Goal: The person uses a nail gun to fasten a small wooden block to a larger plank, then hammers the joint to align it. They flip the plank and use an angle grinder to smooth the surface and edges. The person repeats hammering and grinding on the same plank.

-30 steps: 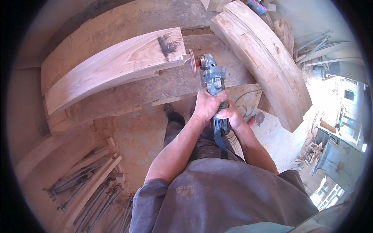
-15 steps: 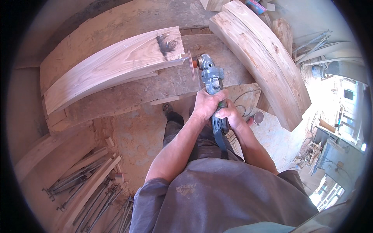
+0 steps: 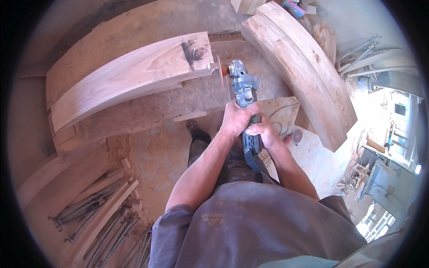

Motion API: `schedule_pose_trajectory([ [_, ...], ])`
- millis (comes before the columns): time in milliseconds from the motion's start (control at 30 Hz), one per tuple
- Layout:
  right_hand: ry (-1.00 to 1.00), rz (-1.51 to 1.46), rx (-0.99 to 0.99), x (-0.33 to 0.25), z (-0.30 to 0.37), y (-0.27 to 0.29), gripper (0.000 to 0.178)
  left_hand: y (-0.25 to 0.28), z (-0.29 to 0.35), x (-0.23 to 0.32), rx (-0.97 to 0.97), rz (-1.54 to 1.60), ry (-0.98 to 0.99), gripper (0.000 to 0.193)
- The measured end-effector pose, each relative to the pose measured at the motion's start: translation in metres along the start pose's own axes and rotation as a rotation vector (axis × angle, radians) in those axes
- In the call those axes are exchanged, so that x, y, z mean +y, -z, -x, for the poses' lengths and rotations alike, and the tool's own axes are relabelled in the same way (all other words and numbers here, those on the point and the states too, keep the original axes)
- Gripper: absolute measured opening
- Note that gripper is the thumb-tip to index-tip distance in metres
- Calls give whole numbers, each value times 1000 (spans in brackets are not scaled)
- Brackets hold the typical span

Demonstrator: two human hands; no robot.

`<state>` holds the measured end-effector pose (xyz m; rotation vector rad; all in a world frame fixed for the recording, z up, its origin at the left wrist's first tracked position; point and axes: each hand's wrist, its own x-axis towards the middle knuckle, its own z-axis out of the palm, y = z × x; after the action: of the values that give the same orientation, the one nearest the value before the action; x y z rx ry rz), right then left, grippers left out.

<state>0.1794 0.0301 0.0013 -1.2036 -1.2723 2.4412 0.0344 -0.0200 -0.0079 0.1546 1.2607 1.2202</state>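
The long worktop [image 3: 196, 94] carries a curved board [image 3: 134, 82], darkly knotted at its right end; beside that end is a grey angle grinder [image 3: 245, 84], the left hand [image 3: 237, 119] and right hand [image 3: 262, 131] each with its grip clamped round it, the thin disc [image 3: 220, 73] edge-on by the board.

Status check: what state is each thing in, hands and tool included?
Left hand: closed around angle grinder
Right hand: closed on its rear part
Angle grinder: held two-handed
Disc: upright, edge-on; spinning or not, unclear
Left curved timber: lying down, right end beside disc
Right curved timber: lying aslant
Metal clamps: heaped at lower left
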Motion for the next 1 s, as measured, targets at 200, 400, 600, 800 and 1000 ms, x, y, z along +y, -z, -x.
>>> schedule_pose_trajectory([
  [200, 97, 39, 115, 2, 12, -19, 50, 0, 10, -3, -17, -41, -25, 27],
  [400, 48, 62, 111, -9, 8, -20, 44, 3, 3, -5, -43, -30, 2, 29],
  [600, -11, 35, 138, -6, 5, -16, 49, 3, 1, -3, -48, -6, 2, 30],
  [800, 2, 78, 150, -7, 12, -18, 49, 5, -1, -13, -77, -26, -27, 32],
  [1000, 133, 141, 204, -6, 14, -24, 46, 3, 4, -10, -80, 25, -43, 28],
])
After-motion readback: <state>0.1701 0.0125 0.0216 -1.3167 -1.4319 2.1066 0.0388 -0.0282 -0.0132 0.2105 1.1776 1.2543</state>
